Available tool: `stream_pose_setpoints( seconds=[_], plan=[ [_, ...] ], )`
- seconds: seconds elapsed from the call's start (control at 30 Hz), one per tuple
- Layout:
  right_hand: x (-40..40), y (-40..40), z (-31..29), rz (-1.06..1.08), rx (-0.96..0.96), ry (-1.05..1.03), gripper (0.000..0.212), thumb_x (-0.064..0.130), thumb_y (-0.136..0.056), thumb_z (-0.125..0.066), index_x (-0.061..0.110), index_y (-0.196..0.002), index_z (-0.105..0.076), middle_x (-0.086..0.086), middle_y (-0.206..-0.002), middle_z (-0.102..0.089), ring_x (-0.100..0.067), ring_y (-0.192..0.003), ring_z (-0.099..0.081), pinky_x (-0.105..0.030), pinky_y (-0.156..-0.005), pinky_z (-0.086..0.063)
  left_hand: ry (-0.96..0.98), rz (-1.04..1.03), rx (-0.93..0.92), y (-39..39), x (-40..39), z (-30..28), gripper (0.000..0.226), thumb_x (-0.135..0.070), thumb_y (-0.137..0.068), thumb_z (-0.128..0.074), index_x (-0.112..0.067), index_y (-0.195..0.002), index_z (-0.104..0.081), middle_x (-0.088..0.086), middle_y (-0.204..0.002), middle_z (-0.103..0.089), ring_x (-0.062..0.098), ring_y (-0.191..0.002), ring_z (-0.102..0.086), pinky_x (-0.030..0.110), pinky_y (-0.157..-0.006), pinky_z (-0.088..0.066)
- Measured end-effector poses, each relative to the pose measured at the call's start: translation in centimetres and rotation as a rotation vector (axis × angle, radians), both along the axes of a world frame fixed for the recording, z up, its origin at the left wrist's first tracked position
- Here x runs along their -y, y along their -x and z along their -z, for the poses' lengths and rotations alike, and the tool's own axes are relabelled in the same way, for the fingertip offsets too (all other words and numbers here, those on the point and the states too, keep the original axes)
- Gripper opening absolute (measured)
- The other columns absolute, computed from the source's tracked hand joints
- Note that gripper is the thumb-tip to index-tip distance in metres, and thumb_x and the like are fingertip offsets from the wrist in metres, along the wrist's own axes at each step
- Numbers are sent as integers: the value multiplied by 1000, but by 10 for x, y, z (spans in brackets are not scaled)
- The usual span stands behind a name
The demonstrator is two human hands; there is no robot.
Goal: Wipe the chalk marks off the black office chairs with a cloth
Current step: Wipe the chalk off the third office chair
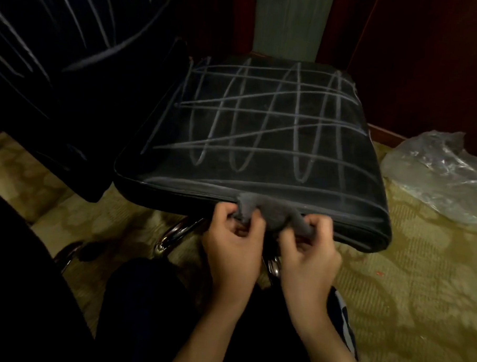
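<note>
— Both hands first: what are they doing?

— Left hand [233, 245] and right hand [309, 252] are side by side at the front edge of the black chair seat [261, 132], fingers curled, each pinching one end of a grey cloth [268, 212]. The cloth is bunched between them and lies against the seat's front rim.

— And the seat itself?

— Its top is covered in chalk marks [251, 118]: long pale lines running across, crossed by tall narrow loops, with one more line along the front band just above the cloth. The upholstery looks dull and dusty.

— Anything beside it?

— A second black chair [59, 63] stands to the left, close to the seat, also streaked with pale slanting lines. Whether the two touch I cannot tell; it is very dark there.

— The room?

— Dim. A yellow-green patterned carpet [391, 283] covers the floor. Chrome base legs [175, 232] show under the seat, just left of the hands. A crumpled clear plastic bag [440, 173] lies on the carpet to the right, near the seat's corner. Behind are dark red-brown wood panels [428, 66] and a pale greenish strip of wall [288, 24] between them.
</note>
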State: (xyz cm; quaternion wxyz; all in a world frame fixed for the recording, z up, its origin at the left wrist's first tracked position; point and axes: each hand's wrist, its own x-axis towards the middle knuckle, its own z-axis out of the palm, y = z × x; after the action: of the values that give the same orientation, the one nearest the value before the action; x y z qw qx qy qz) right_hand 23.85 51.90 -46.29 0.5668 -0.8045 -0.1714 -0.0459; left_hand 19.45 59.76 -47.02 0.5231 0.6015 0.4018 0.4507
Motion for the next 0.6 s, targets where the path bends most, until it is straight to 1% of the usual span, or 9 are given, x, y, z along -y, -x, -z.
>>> stream_pose_setpoints(
  seconds=[0.1,0.17,0.23,0.33,0.37,0.43,0.5,0.53,0.6],
  plan=[
    [-12,10,5,-62,44,14,25,16,-85,-70,28,-92,-50,16,-70,-59,-5,-71,-64,-17,-53,-47,-33,-62,-42,10,-10,-1,17,-32,-81,-71,-28,-84,-55,-1,-73,-72,17,-67,-72,49,-66,-60],
    [-11,14,7,-111,40,2,25,14,-86,-72,28,-93,-52,12,-71,-61,-7,-68,-63,-23,-55,-49,-39,-93,-70,14,-11,-2,22,-20,-88,-73,-26,-85,-52,-4,-77,-70,11,-70,-70,47,-69,-60],
    [-2,13,6,-138,38,-24,25,11,-86,-71,27,-92,-53,10,-70,-62,-5,-64,-63,-23,-54,-49,-47,-105,-98,11,-5,-1,21,-17,-89,-72,-25,-88,-52,-7,-81,-69,4,-72,-68,46,-71,-59],
    [35,-3,4,-33,5,-72,29,8,-83,-72,30,-87,-53,12,-66,-62,3,-62,-61,-13,-54,-45,-94,17,-94,-4,26,2,19,-36,-83,-68,-29,-88,-52,-4,-79,-72,5,-71,-70,40,-65,-60],
    [52,-13,6,33,-15,-99,25,14,-82,-72,30,-86,-53,15,-69,-64,3,-61,-60,-17,-55,-47,-137,83,-122,-12,40,2,20,-44,-80,-65,-31,-89,-52,-5,-76,-73,4,-69,-70,37,-62,-59],
    [82,-33,9,154,-29,-115,16,33,-77,-64,30,-88,-54,18,-75,-64,-3,-61,-59,-37,-62,-53,-239,218,-168,-27,65,2,22,-48,-80,-62,-32,-89,-51,-8,-74,-74,2,-66,-70,28,-60,-57],
    [93,-47,11,202,-38,-88,18,37,-76,-58,28,-90,-53,11,-73,-62,-6,-62,-56,-48,-65,-53,-328,272,-200,-38,77,-2,20,-47,-82,-63,-33,-83,-48,-8,-70,-72,2,-63,-67,23,-59,-52],
    [91,-50,10,211,-36,-83,17,35,-76,-58,27,-90,-52,8,-71,-61,-7,-62,-56,-50,-65,-53,-347,270,-213,-40,76,-1,20,-47,-82,-63,-35,-82,-47,-8,-68,-72,4,-61,-67,23,-59,-50],
    [80,-49,9,211,-23,-89,17,34,-76,-56,26,-90,-51,8,-71,-58,-5,-62,-54,-45,-63,-51,-354,240,-227,-39,69,2,22,-49,-81,-62,-32,-81,-48,-7,-67,-72,7,-62,-68,28,-60,-51]
  ],
)
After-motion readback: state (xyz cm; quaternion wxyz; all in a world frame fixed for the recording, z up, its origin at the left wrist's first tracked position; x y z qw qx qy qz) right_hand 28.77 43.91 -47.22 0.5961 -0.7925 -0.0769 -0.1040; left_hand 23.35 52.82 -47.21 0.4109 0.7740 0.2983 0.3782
